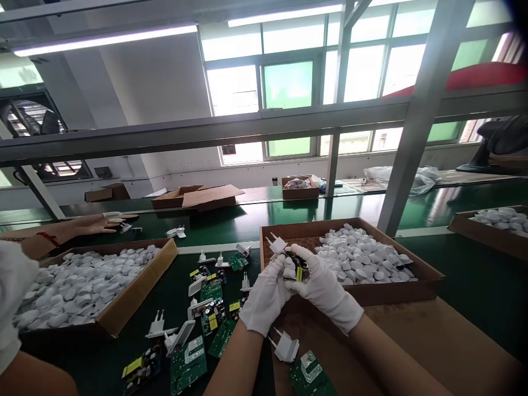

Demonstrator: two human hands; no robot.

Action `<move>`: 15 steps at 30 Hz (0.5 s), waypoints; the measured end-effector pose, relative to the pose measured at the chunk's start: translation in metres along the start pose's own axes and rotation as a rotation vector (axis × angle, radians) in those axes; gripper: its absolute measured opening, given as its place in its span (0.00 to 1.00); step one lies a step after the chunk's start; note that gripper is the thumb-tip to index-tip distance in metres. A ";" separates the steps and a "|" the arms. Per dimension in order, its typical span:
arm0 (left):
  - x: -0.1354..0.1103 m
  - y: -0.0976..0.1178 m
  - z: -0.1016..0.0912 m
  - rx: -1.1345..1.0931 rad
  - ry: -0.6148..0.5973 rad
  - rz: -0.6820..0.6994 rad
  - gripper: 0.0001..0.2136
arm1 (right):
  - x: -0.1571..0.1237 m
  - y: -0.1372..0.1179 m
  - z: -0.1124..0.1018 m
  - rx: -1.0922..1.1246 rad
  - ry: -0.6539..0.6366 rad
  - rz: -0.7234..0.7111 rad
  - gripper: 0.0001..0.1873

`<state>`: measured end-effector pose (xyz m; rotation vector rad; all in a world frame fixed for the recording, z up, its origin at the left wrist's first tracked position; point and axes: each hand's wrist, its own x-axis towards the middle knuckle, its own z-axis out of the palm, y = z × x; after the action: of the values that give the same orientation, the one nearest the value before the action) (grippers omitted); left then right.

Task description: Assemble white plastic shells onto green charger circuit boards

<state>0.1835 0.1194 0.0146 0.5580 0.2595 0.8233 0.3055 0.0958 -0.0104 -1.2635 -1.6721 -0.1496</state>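
Note:
Both my hands wear white gloves and meet in front of me over the near edge of a cardboard tray [429, 275] of white plastic caps [363, 256]. My left hand [268, 294] is closed round a white plug housing with two prongs [276, 243]. My right hand [325, 289] is closed on a small circuit board with a yellow part [299, 270], pressed against the housing. Loose green circuit boards [212, 308] and white plug housings [284, 346] lie on the dark green surface just below my hands.
A second cardboard tray [140, 291] of white caps stands at left. A co-worker's arm and hand [93, 224] reach over the green belt [247, 217] behind it. More boxes sit at the back and far right. A grey frame post [408, 148] rises behind my tray.

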 end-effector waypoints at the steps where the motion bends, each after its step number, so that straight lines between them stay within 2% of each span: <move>1: 0.000 0.000 0.000 0.003 0.012 0.002 0.04 | -0.001 0.000 0.001 -0.022 0.009 -0.016 0.33; 6: 0.003 -0.001 -0.003 0.023 0.055 0.012 0.04 | -0.002 0.001 0.003 -0.072 0.045 -0.082 0.34; 15: -0.003 -0.002 0.002 0.088 -0.003 0.066 0.07 | -0.004 -0.004 0.005 -0.096 0.140 -0.141 0.30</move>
<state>0.1837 0.1155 0.0152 0.6534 0.2768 0.8777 0.2993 0.0944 -0.0142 -1.1777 -1.6480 -0.3986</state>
